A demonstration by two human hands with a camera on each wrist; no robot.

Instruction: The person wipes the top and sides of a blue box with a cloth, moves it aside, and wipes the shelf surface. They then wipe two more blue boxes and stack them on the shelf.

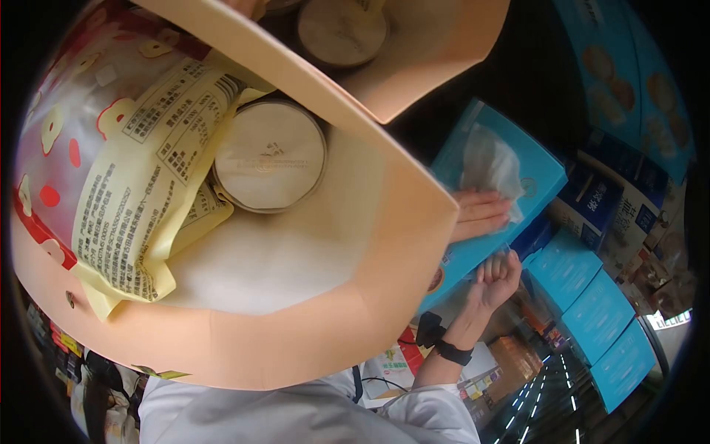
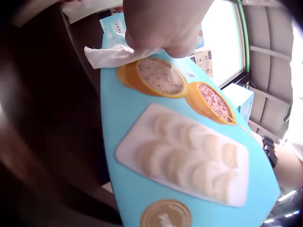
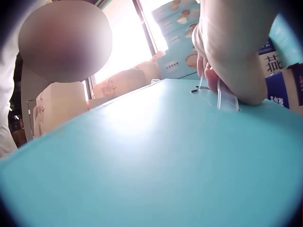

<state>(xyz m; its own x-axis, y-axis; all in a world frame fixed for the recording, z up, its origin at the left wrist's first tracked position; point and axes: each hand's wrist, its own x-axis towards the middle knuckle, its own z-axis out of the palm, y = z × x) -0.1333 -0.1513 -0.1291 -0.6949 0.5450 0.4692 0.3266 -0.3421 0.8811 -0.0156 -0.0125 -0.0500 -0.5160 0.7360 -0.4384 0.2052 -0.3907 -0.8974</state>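
Observation:
A blue gift box [image 1: 529,155], printed with bowls and pale pieces on a white tray, stands tilted between both hands. My left hand [image 1: 481,213] lies with straight fingers over a crumpled white tissue [image 1: 492,159], pressing it to the box's face. The left wrist view shows this tissue [image 2: 106,57] at the box's edge, above the printed bowls; the fingertips are hidden there. With curled fingers, my right hand [image 1: 499,277] grips the box's clear plastic handle [image 3: 228,99], which comes out of slots in the blue top.
Close in front stands a peach-coloured open container [image 1: 296,348] with a round lidded tin [image 1: 270,155] and a yellow labelled packet [image 1: 140,214]. More blue boxes [image 1: 599,303] are stacked at the right, near dark blue boxes [image 1: 588,196]. Peach bags [image 3: 125,85] stand behind the box.

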